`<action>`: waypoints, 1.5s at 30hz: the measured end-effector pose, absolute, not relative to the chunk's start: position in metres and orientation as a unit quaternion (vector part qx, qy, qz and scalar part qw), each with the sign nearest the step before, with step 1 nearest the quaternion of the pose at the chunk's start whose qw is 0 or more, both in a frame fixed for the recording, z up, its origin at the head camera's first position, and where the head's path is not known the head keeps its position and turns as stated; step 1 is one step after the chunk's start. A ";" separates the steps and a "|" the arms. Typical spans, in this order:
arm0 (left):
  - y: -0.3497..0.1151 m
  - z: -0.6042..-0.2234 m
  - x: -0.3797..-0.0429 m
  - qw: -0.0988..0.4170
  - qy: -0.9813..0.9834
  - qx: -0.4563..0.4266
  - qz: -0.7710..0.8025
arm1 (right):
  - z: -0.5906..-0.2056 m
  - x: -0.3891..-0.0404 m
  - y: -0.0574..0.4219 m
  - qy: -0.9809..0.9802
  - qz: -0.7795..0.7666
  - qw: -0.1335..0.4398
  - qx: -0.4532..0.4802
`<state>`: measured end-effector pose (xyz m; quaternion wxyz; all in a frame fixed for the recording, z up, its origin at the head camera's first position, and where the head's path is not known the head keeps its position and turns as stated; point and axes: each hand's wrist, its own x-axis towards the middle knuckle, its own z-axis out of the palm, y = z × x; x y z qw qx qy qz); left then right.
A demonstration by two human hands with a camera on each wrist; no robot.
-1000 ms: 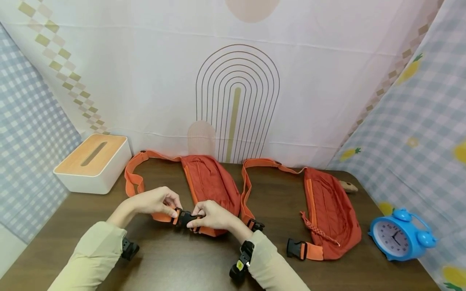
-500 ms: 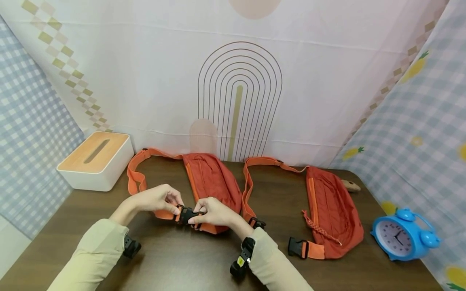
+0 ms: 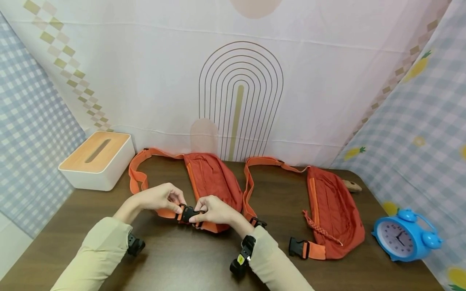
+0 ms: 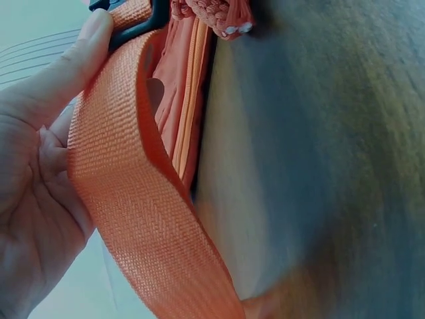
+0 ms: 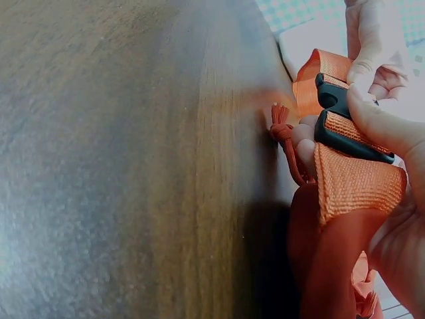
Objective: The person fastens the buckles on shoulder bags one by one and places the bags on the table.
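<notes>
A red-orange waist bag point(image 3: 214, 178) lies at the middle of the table, its orange strap point(image 4: 126, 146) looping to the left. Both hands meet at its front end, on the black side-release buckle point(image 3: 189, 214), whose halves are together. My left hand point(image 3: 162, 197) pinches the strap side of the buckle between thumb and fingers. On the bag side, my right hand point(image 3: 216, 211) pinches the other half, with its thumb on top and fingertips below in the right wrist view. A braided zipper pull point(image 5: 282, 133) hangs beside those fingertips.
A similar waist bag point(image 3: 335, 214) lies to the right, its buckle halves apart: one point(image 3: 298, 247) at the front, the other point(image 3: 257, 222) near my right wrist. A tissue box point(image 3: 98, 161) stands back left. A blue alarm clock point(image 3: 404, 236) stands at the right edge.
The head view has shifted slightly, moving the scene a little to the right. Both hands keep their hold on the buckle and have moved only slightly.
</notes>
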<state>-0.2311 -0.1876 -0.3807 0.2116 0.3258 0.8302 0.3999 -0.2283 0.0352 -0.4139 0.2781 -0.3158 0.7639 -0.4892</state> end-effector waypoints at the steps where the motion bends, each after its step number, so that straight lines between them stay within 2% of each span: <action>1: -0.188 -0.381 -0.231 0.211 0.830 0.325 0.401 | -0.414 -0.228 0.035 0.764 -0.490 0.279 -0.315; 19: -0.183 -0.385 -0.228 0.202 0.823 0.328 0.417 | -0.408 -0.225 0.033 0.770 -0.487 0.281 -0.303; 31: -0.190 -0.393 -0.218 0.218 0.826 0.319 0.411 | -0.416 -0.220 0.027 0.768 -0.470 0.295 -0.319; 45: -0.191 -0.398 -0.205 0.253 0.816 0.327 0.403 | -0.406 -0.214 0.027 0.829 -0.338 0.243 -0.375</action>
